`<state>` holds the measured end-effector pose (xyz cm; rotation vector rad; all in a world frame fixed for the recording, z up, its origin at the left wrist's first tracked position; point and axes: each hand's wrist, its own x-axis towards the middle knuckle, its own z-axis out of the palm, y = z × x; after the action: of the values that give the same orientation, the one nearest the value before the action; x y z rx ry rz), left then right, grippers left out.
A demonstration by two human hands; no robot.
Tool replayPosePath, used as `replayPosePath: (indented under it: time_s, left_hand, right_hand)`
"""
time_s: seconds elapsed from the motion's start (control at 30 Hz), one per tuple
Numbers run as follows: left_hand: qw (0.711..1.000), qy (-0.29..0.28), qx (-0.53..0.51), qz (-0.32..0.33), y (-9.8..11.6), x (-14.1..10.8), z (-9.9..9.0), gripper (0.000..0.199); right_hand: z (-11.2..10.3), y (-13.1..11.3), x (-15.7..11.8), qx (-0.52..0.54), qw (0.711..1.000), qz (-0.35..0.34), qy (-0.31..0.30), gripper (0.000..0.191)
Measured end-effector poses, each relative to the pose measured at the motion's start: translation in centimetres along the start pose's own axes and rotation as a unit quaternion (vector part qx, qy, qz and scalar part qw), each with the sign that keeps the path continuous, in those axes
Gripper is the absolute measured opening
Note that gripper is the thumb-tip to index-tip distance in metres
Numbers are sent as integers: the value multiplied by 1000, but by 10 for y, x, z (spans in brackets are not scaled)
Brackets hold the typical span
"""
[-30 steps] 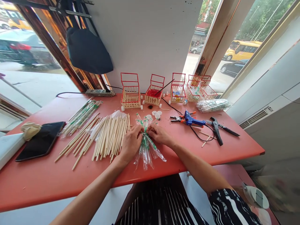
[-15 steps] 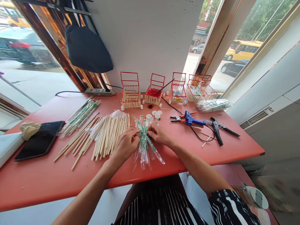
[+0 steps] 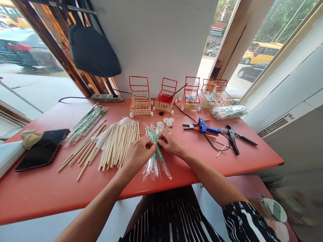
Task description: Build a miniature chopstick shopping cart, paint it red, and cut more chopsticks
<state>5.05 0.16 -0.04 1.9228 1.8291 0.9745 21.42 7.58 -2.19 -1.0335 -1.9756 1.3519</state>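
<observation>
A bundle of clear plastic wrappers with green print (image 3: 154, 164) lies on the red table in front of me, its ends fanned toward the near edge. My left hand (image 3: 141, 149) is on the bundle's left side, thumb and fingertips pinched together at its middle. From the right, my right hand (image 3: 169, 144) pinches at the same middle part. The fingers of both hands look closed on the wrappers. Bare wooden sticks (image 3: 117, 146) lie in a pile just left of my left hand. Several white caps (image 3: 166, 120) sit behind the bundle.
Small red-trimmed stick carts (image 3: 140, 101) stand along the back. On the right lie a blue glue gun (image 3: 205, 127), pliers (image 3: 189, 126), cutters (image 3: 233, 139) and wrapped sticks (image 3: 229, 112). More wrapped sticks (image 3: 87, 124) and a black tablet (image 3: 41, 151) lie left on the red table (image 3: 75, 198).
My left hand has shifted slightly right and its fingertips have drawn together over the bundle. The near ends of the wrappers have moved a little left.
</observation>
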Motion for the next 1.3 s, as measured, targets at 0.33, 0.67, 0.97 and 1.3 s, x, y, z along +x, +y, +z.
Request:
replayPosePath:
  time_s: [0.33,0.67,0.97,1.3]
  left_hand:
    - [998,-23,-65,2,-20,0,-20,26]
    - [998,-52,3,27,-22,-24,-27,28]
    - [996,-59,26,69,-21,-31,-30,23]
    - [997,-70,-19,39,-32,-40,-26,28]
  right_hand:
    - [-12,-6,-1,-50,993,-82,74,8]
    - [-26,0,2,-151,969,-112,160,16]
    - [-41,-1,0,-216,931,-131,263,17]
    - [-46,-3,1,-185,934,-122,279,17]
